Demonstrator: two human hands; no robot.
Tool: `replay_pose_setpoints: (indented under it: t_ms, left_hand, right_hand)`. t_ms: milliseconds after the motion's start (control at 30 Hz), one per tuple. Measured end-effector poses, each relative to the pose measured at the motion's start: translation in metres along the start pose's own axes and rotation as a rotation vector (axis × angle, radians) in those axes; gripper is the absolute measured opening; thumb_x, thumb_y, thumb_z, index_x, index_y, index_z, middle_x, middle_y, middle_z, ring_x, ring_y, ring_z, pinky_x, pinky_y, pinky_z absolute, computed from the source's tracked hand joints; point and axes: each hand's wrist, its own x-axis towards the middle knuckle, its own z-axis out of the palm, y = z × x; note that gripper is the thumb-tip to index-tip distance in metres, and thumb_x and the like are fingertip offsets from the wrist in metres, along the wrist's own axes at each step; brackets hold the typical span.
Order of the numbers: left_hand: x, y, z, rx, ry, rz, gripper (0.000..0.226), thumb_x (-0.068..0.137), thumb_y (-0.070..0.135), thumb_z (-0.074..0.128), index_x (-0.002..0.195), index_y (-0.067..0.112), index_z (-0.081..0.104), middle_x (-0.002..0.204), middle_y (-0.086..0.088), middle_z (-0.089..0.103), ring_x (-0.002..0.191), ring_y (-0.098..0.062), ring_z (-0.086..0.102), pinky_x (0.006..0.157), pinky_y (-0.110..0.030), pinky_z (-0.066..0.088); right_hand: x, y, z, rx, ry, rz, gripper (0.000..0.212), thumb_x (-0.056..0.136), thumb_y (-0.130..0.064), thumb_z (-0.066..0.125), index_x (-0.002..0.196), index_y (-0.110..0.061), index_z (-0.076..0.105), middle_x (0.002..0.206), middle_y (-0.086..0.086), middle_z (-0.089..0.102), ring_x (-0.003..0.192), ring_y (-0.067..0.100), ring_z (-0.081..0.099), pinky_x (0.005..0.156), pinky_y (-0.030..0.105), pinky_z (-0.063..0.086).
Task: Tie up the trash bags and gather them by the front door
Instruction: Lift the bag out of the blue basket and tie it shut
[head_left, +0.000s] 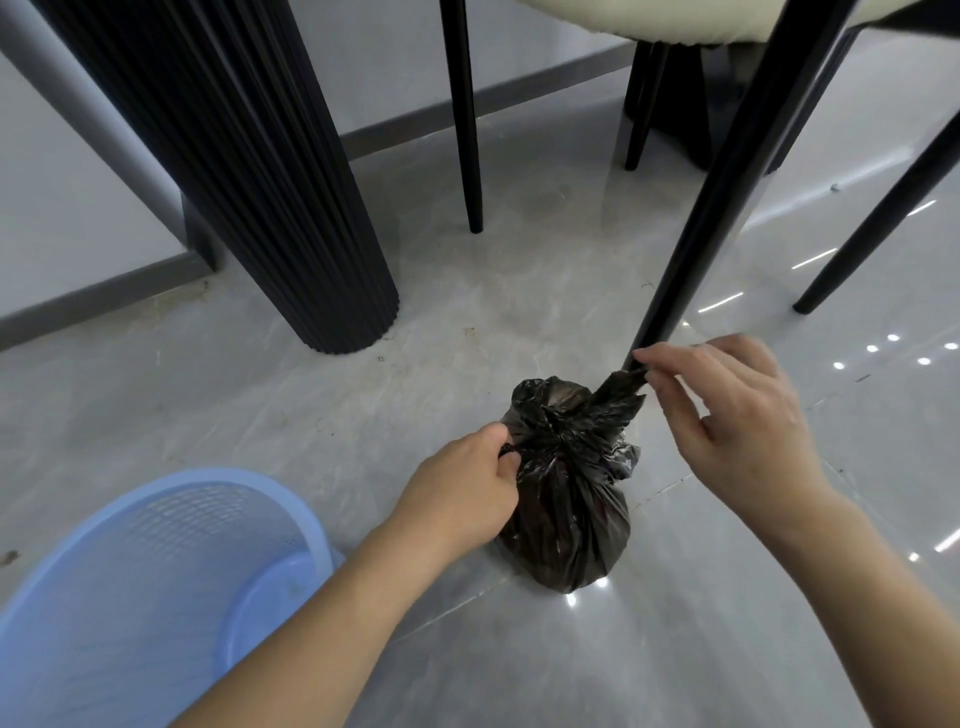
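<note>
Floor of glossy grey tile fills most of the frame, with ceiling lights reflected at the right edge. A ribbed black column slants down from the upper left to the middle, and a blue mesh basket lies tipped on its side in the lower left corner, its open mouth facing the camera. Black chair legs come down from the top; the nearest one runs diagonally from the upper right and ends just behind the bag.

The black trash bag stands upright at centre right, small, crinkled and shiny, rounded at the base and gathered to a puckered neck on top, long axis roughly vertical. Two twisted tails spread sideways from the neck. The left hand is clenched on the tail at the bag's left shoulder. The right hand pinches the other tail between thumb and fingers, pulled taut toward the upper right. Open floor lies below and to the right of the bag.
</note>
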Motion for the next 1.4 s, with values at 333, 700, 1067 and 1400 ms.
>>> replay_pose_setpoints:
  t_ms: [333,700,1067,1400]
  left_hand:
    - [0.003,-0.027,-0.013,0.503,-0.110,-0.188,0.011,0.084,0.012,0.043,0.091,0.018,0.049,0.097,-0.003,0.062,0.083,-0.025,0.053,0.072,-0.033,0.038]
    - [0.009,-0.010,0.015,0.448,-0.061,-0.062,0.063,0.081,0.056,0.050,0.134,0.024,0.038,0.129,-0.003,0.054,0.115,-0.027,0.051,0.091,-0.040,0.040]
    - [0.011,0.001,0.015,0.660,0.140,0.063,0.027,0.086,0.005,0.044,0.112,0.011,0.048,0.097,-0.008,0.065,0.081,-0.027,0.063,0.057,-0.031,0.036]
    - [0.004,0.012,0.009,0.601,-0.111,-0.068,0.038,0.089,0.041,0.031,0.074,0.015,0.054,0.070,-0.002,0.051,0.069,-0.021,0.050,0.064,-0.030,0.036]
  right_hand:
    - [-0.037,0.044,0.022,-0.081,-0.592,0.594,0.035,0.093,-0.007,0.046,0.115,-0.024,0.066,0.103,0.006,0.066,0.094,0.032,0.061,0.078,0.038,0.048]
    - [-0.023,0.009,0.040,-0.222,-0.727,0.309,0.048,0.090,-0.029,0.052,0.137,-0.026,0.046,0.129,-0.002,0.054,0.120,0.025,0.050,0.099,0.036,0.040]
    - [-0.002,-0.041,0.037,-0.298,-0.814,0.328,0.025,0.090,-0.030,0.039,0.088,-0.017,0.060,0.095,0.004,0.058,0.096,0.027,0.060,0.072,0.033,0.042]
    - [-0.020,0.004,0.028,0.823,-0.994,1.078,0.051,0.085,-0.043,0.068,0.054,-0.021,0.034,0.052,-0.002,0.022,0.047,0.014,0.014,0.043,0.023,0.011]
